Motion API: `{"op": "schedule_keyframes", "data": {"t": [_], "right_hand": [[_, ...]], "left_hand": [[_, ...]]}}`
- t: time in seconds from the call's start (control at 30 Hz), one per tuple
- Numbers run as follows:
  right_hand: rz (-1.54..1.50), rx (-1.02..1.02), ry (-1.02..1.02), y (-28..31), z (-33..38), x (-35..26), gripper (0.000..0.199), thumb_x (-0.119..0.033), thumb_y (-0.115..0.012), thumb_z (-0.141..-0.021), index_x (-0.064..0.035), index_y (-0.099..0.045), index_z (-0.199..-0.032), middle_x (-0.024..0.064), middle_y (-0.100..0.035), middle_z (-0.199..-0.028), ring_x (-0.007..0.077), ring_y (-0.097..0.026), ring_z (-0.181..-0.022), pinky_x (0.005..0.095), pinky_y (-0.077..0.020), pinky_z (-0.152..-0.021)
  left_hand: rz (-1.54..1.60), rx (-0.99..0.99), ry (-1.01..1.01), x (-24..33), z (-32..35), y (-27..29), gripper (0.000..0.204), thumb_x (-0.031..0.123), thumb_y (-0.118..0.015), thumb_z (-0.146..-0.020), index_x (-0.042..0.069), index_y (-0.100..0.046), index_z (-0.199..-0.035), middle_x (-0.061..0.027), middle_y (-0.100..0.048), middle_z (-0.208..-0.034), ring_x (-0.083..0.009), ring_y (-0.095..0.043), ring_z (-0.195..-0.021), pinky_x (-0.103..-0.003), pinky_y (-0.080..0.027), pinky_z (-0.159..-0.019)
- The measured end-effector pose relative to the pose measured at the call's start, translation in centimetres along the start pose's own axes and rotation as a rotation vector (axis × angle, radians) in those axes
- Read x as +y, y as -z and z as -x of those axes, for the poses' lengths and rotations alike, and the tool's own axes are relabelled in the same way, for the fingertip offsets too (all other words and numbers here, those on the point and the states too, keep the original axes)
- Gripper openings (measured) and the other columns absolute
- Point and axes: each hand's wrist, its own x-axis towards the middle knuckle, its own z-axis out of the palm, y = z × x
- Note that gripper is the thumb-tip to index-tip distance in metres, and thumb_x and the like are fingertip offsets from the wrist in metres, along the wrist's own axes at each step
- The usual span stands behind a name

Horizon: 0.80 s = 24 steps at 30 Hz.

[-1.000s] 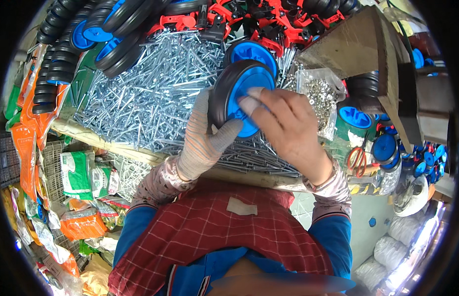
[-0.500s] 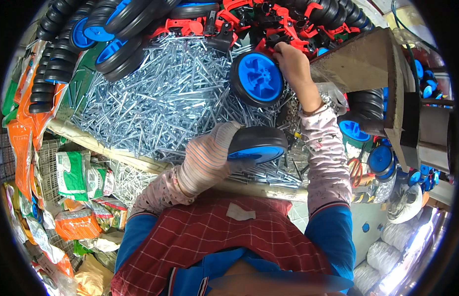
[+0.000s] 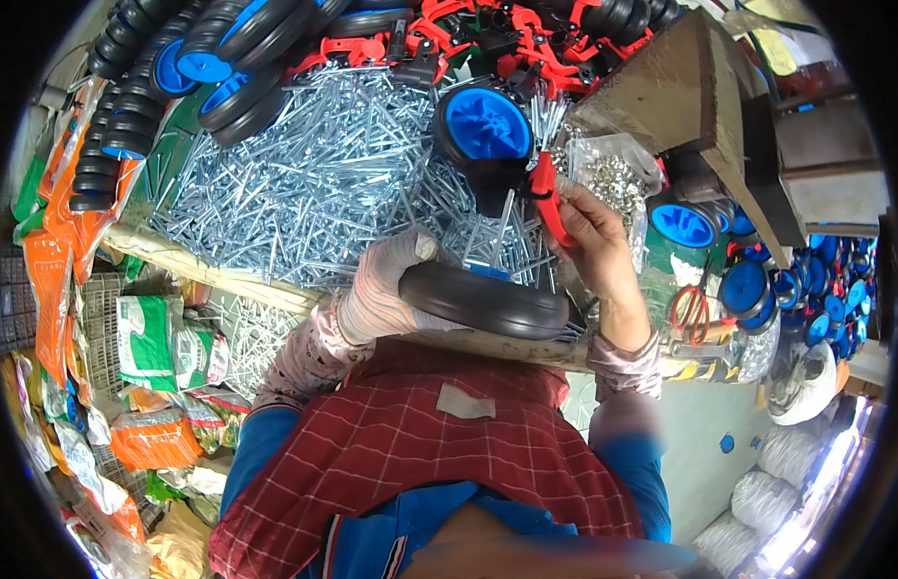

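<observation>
My left hand point(image 3: 383, 288), in a striped glove, is closed round the edge of a black-tyred wheel point(image 3: 483, 303) near the bench's front edge. The wheel is tilted with its tread toward me; only a sliver of its blue hub shows, and a metal pin point(image 3: 503, 227) stands up from about there. Just above it, my bare right hand point(image 3: 600, 239) pinches a red plastic bracket point(image 3: 545, 201) with a black part at its lower end hidden or blurred. A second wheel with a blue hub point(image 3: 487, 125) lies beyond, on a heap of loose metal pins point(image 3: 304, 183).
Red and black brackets point(image 3: 545, 48) pile up at the back. Stacked wheels point(image 3: 241, 101) stand at the far left. A clear bag of small metal parts point(image 3: 613, 174), a brown metal box point(image 3: 661, 87) and red-handled scissors point(image 3: 690, 314) are on the right.
My right hand has come back from the bracket pile toward me, bringing a red bracket. The wheel in my left hand has turned, so its blue face now points away from me.
</observation>
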Motion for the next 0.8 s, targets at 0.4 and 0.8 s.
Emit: {"op": "schedule_keyframes", "data": {"t": [0.4,0.8], "right_hand": [[0.253,-0.278,0.109,-0.7,0.7,-0.2,0.039,-0.009,-0.05,-0.102,-0.0009,-0.05,-0.141,0.0049,-0.066,-0.084,0.0071,-0.05,-0.057,0.0225,-0.0431,-0.053],[0.777,0.254,0.237,0.4,-8.3,-0.6,0.023,-0.019,-0.054,-0.099,0.002,-0.063,-0.102,0.0209,-0.068,-0.099,0.0312,-0.066,-0.084,0.0417,-0.0529,-0.074]], "left_hand": [[-1.045,-0.169,-0.592,2.1,0.6,2.9,0.048,0.026,-0.09,-0.062,0.008,-0.061,-0.096,-0.0102,-0.068,-0.088,-0.0258,-0.07,-0.083,-0.035,-0.055,-0.068],[-0.745,-0.271,-0.653,0.1,-0.8,4.1,0.027,0.016,-0.077,-0.071,0.006,-0.059,-0.089,-0.0079,-0.065,-0.082,-0.0254,-0.066,-0.073,-0.036,-0.054,-0.062]]}}
